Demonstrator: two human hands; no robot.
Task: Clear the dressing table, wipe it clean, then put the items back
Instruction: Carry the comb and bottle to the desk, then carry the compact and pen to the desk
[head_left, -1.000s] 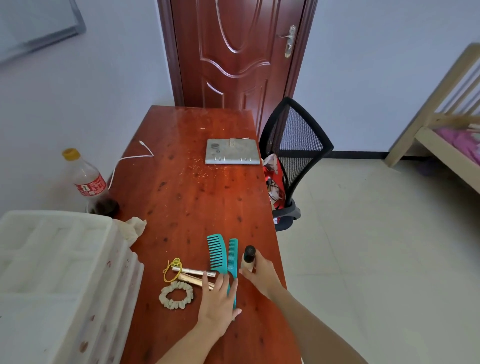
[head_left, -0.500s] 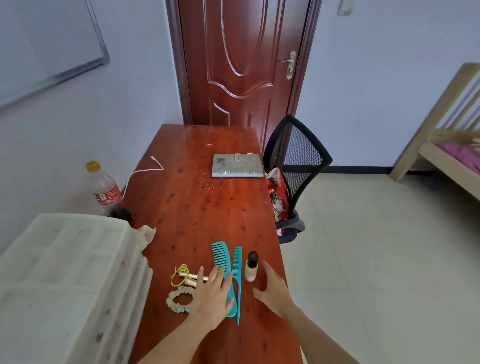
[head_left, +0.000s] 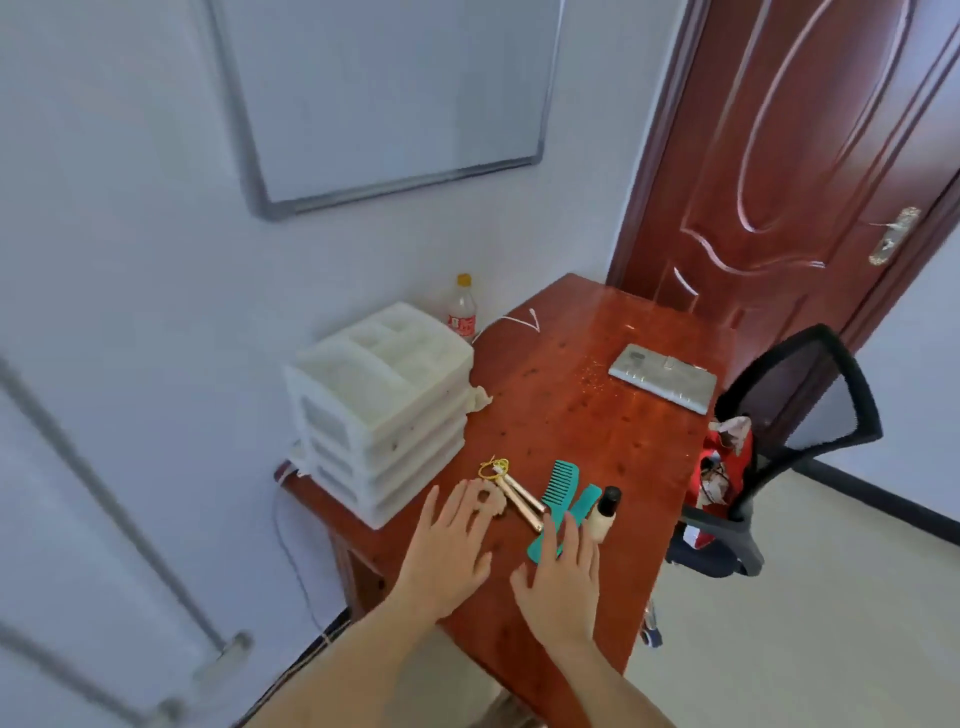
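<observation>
On the red-brown dressing table lie a teal wide-tooth comb, a second teal comb, a small cream bottle with a black cap, two gold tubes, a yellow hair tie and a beige scrunchie. My left hand hovers flat with straight fingers over the scrunchie. My right hand lies flat, its fingers over the lower ends of the combs, just left of the bottle. Neither hand holds anything.
A white drawer organiser stands at the table's left edge, a crumpled cloth beside it. A silver flat device, a white cable and crumbs lie farther back. A plastic bottle stands by the wall. A black chair is on the right.
The view swung left and tilted. My left hand moved off the combs to the scrunchie. My right hand let go of the cream bottle and moved to the combs' ends.
</observation>
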